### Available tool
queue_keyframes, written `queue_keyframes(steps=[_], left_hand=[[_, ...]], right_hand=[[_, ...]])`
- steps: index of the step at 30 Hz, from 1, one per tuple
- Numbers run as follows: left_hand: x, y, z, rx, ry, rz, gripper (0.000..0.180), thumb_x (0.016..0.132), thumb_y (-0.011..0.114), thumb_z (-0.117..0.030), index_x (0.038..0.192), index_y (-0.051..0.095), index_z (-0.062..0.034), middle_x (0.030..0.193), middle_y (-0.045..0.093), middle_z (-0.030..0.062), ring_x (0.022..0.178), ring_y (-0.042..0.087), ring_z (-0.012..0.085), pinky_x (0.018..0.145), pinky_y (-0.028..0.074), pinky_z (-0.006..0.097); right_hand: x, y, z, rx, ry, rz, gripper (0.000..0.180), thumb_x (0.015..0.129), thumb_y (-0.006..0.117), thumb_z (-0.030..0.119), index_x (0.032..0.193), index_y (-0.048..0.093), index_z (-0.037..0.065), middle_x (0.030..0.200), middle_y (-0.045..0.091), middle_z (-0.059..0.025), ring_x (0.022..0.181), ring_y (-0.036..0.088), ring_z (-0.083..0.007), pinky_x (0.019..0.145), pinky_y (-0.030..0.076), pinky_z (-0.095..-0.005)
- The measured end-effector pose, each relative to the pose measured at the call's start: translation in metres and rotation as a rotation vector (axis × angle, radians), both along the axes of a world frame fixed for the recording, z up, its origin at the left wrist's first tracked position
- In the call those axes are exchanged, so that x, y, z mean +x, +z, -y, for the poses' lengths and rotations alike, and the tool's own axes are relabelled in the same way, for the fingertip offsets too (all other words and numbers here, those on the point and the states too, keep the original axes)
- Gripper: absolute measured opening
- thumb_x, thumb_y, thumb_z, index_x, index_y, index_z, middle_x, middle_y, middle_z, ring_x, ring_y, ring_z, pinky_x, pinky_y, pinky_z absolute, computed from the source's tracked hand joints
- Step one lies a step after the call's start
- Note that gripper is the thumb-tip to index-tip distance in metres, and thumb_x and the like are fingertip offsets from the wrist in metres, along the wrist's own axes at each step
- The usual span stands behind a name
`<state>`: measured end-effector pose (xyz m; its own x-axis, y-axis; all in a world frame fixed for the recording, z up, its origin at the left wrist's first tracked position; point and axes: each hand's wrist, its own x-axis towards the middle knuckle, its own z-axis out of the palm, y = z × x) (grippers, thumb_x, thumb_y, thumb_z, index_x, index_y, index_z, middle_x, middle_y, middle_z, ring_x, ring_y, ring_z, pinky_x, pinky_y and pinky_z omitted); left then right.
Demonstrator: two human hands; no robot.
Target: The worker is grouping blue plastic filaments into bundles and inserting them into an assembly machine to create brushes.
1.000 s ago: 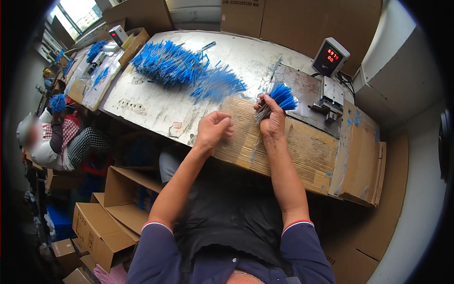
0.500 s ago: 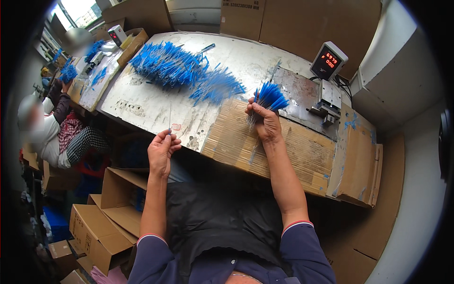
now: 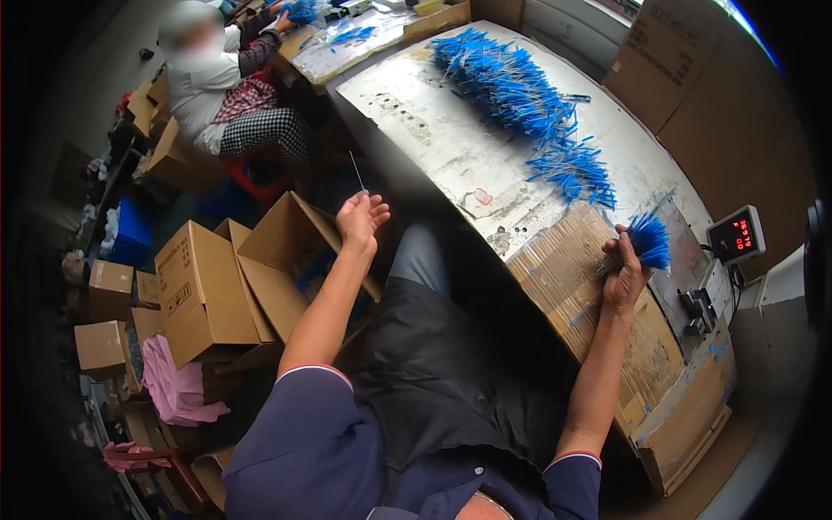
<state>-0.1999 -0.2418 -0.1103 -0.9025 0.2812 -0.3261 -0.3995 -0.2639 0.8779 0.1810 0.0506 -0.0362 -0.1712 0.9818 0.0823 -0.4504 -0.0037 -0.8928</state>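
My right hand [image 3: 626, 276] is closed around a bundle of thin blue-ended sticks [image 3: 650, 241], whose blue ends fan out above the fingers. It is over the corrugated cardboard sheet [image 3: 563, 290] on the bench. My left hand [image 3: 360, 221] is off the bench, near an open cardboard box [image 3: 282, 238]. Pinched in its fingertips is a single thin blue-ended stick [image 3: 357, 172], its pale, needle-like shaft pointing up; the other fingers are loosely bent. A long heap of blue-ended sticks [image 3: 511, 82] lies across the bench, with a smaller pile [image 3: 576, 169] nearer my right hand.
The white bench [image 3: 416, 108] carries a counter with a red display [image 3: 737, 236] and a small metal device [image 3: 698, 310] at right. More cardboard boxes [image 3: 195, 290] and a pink cloth [image 3: 178, 381] are at left. A co-worker [image 3: 208, 87] sits at another bench.
My view has swung left. My left hand has moved from the bench edge out toward the open box, still pinching the single stick. My right hand keeps the bundle over the cardboard sheet.
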Motion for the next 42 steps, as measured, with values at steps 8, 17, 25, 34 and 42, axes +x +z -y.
queue_keyframes(steps=[8, 17, 25, 34, 42], left_hand=[[-0.072, -0.087, 0.091, -1.083, -0.037, -0.524, 0.036, 0.09, 0.071, -0.022, 0.122, 0.072, -0.0044, 0.118, 0.075, 0.0144, 0.111, 0.07, 0.0278, 0.099, 0.053, 0.038], [0.061, -0.122, 0.126, -1.038, -0.325, -0.563, 0.023, 0.091, 0.068, -0.015, 0.112, 0.072, -0.0057, 0.109, 0.074, 0.0153, 0.103, 0.071, 0.0321, 0.092, 0.054, 0.041], [0.067, -0.091, 0.127, -0.853, -0.356, -0.573, 0.023, 0.092, 0.068, -0.013, 0.113, 0.072, -0.0026, 0.103, 0.076, 0.0143, 0.099, 0.073, 0.0279, 0.089, 0.056, 0.038], [0.107, 0.008, 0.071, -0.547, -0.328, -0.585, 0.016, 0.1, 0.061, -0.008, 0.113, 0.068, -0.0023, 0.089, 0.069, 0.0024, 0.074, 0.065, 0.0087, 0.063, 0.054, 0.024], [0.145, 0.08, -0.076, -0.415, -0.631, -0.976, 0.016, 0.094, 0.067, -0.006, 0.109, 0.068, -0.0018, 0.096, 0.069, 0.0087, 0.074, 0.067, 0.018, 0.068, 0.054, 0.032]], right_hand=[[-0.023, -0.011, 0.008, 0.291, -0.289, 0.057, 0.018, 0.093, 0.064, -0.006, 0.11, 0.066, -0.001, 0.1, 0.071, -0.0087, 0.092, 0.067, -0.0169, 0.086, 0.055, -0.0327], [-0.032, -0.016, 0.007, 0.295, -0.092, 0.165, 0.014, 0.096, 0.064, -0.004, 0.109, 0.07, -0.002, 0.1, 0.074, -0.0082, 0.084, 0.071, -0.0173, 0.085, 0.058, -0.0309], [-0.027, -0.025, -0.011, 0.167, -0.25, 0.041, 0.014, 0.093, 0.068, -0.006, 0.106, 0.07, -0.002, 0.094, 0.072, -0.0081, 0.073, 0.069, -0.0164, 0.067, 0.06, -0.0297], [-0.008, -0.024, -0.01, 0.107, -0.396, -0.014, 0.007, 0.092, 0.064, -0.001, 0.097, 0.069, 0.0, 0.089, 0.071, -0.0077, 0.069, 0.068, -0.0156, 0.066, 0.057, -0.0288], [-0.012, -0.026, -0.014, 0.118, -0.284, 0.102, 0.008, 0.099, 0.061, 0.0, 0.104, 0.067, -0.002, 0.093, 0.073, -0.008, 0.075, 0.071, -0.016, 0.07, 0.06, -0.0306]])
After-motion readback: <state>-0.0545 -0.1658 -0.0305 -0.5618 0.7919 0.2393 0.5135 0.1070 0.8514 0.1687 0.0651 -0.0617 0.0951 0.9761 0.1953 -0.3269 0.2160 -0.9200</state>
